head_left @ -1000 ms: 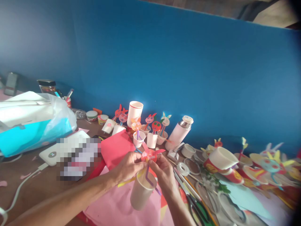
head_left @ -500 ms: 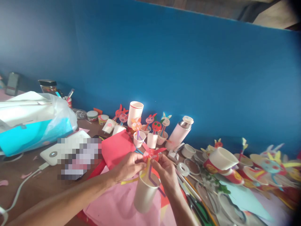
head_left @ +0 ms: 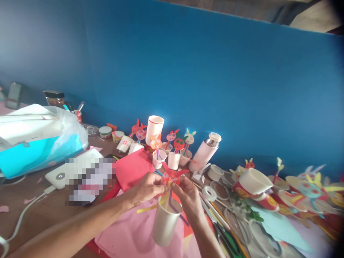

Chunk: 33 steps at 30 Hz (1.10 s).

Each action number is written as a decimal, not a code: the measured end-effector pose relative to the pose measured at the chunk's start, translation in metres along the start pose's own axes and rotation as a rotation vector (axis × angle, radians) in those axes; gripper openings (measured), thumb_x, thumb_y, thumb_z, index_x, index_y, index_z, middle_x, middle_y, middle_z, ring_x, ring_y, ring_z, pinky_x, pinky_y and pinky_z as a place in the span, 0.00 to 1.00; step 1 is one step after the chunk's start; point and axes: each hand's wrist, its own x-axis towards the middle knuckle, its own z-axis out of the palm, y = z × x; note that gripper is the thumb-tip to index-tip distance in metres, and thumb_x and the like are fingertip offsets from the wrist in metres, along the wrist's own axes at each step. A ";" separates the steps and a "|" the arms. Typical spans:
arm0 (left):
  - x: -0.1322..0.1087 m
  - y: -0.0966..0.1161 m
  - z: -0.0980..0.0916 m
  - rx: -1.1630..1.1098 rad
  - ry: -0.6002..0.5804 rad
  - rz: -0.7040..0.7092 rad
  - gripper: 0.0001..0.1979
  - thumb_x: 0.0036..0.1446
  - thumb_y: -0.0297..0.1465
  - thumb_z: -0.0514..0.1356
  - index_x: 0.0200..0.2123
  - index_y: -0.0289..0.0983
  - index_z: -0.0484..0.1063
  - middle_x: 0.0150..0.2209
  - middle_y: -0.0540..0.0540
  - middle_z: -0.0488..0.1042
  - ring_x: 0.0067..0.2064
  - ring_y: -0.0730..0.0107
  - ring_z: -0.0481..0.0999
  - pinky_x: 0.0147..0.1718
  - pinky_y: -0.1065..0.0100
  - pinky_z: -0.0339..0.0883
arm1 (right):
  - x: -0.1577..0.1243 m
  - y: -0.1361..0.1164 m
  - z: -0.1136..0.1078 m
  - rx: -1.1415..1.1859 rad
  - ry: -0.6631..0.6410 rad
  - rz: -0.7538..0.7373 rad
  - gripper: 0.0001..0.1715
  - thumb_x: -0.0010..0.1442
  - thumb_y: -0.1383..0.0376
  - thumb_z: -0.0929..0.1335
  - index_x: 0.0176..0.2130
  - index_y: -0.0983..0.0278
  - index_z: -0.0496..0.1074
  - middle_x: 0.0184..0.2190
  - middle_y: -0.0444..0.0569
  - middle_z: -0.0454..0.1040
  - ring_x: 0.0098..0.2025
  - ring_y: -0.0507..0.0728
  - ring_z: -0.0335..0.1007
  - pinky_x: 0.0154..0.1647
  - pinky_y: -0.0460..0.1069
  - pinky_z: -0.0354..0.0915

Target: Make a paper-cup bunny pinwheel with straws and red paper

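So both grips are clamped on a round red paper cutout [head_left: 170, 178], left hand [head_left: 145, 190] and right hand [head_left: 188, 197] pinching it just above a white paper cup [head_left: 164, 223] with a purple plastic straw [head_left: 171, 205].

Craft workspace, not a kitchen or lab: blue wall [head_left: 188, 71] behind a wooden table [head_left: 16, 193] w/ paper cups [head_left: 174, 160], paper animals on straws [head_left: 178, 144], scissors [head_left: 228, 240], tape roll [head_left: 209, 193], pink card [head_left: 134, 233] all over my spot. Home or classroom, can't tell.
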 end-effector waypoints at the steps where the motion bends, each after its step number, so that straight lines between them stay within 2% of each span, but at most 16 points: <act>1: 0.000 0.000 0.000 0.003 0.003 0.005 0.12 0.46 0.36 0.61 0.25 0.31 0.70 0.21 0.52 0.63 0.24 0.75 0.60 0.25 0.72 0.52 | 0.000 0.000 0.001 -0.006 0.005 0.001 0.10 0.52 0.61 0.70 0.29 0.65 0.68 0.26 0.45 0.72 0.29 0.53 0.67 0.34 0.48 0.63; 7: 0.000 -0.003 0.003 -0.024 0.007 0.075 0.10 0.48 0.35 0.58 0.23 0.33 0.67 0.20 0.54 0.59 0.23 0.76 0.57 0.23 0.73 0.49 | -0.002 -0.004 0.002 0.018 0.000 0.034 0.12 0.52 0.59 0.71 0.30 0.66 0.69 0.27 0.45 0.72 0.30 0.53 0.67 0.34 0.48 0.63; 13: 0.002 -0.009 0.002 0.028 0.078 0.103 0.10 0.49 0.33 0.56 0.22 0.34 0.63 0.19 0.55 0.55 0.22 0.78 0.54 0.21 0.73 0.48 | -0.003 -0.008 0.001 0.044 -0.059 0.131 0.16 0.50 0.56 0.72 0.32 0.67 0.72 0.25 0.46 0.72 0.28 0.53 0.66 0.30 0.46 0.60; 20: -0.004 0.000 0.005 0.051 0.083 0.100 0.10 0.48 0.35 0.57 0.23 0.32 0.66 0.19 0.53 0.58 0.22 0.77 0.57 0.21 0.73 0.50 | -0.001 0.001 -0.001 -0.048 -0.044 0.119 0.17 0.50 0.55 0.71 0.32 0.67 0.74 0.26 0.48 0.74 0.29 0.56 0.68 0.31 0.48 0.62; 27: -0.002 -0.002 0.004 0.022 0.072 0.100 0.10 0.49 0.34 0.56 0.23 0.32 0.65 0.19 0.54 0.56 0.22 0.78 0.54 0.21 0.73 0.49 | -0.001 -0.003 0.000 -0.019 -0.013 0.152 0.17 0.46 0.55 0.72 0.24 0.66 0.71 0.19 0.42 0.68 0.22 0.50 0.59 0.25 0.45 0.56; 30: 0.001 -0.005 0.002 0.028 0.080 0.092 0.11 0.49 0.35 0.57 0.21 0.33 0.63 0.19 0.54 0.57 0.22 0.78 0.54 0.21 0.73 0.47 | -0.001 -0.008 -0.002 -0.017 -0.038 0.124 0.18 0.49 0.54 0.71 0.20 0.65 0.69 0.19 0.42 0.67 0.24 0.51 0.60 0.27 0.45 0.57; 33: 0.003 -0.007 0.001 0.052 0.096 0.092 0.12 0.48 0.36 0.57 0.20 0.34 0.64 0.19 0.54 0.58 0.22 0.77 0.55 0.22 0.72 0.48 | 0.000 -0.008 -0.007 -0.065 -0.015 0.063 0.17 0.52 0.54 0.69 0.22 0.64 0.71 0.21 0.43 0.67 0.27 0.52 0.61 0.30 0.46 0.58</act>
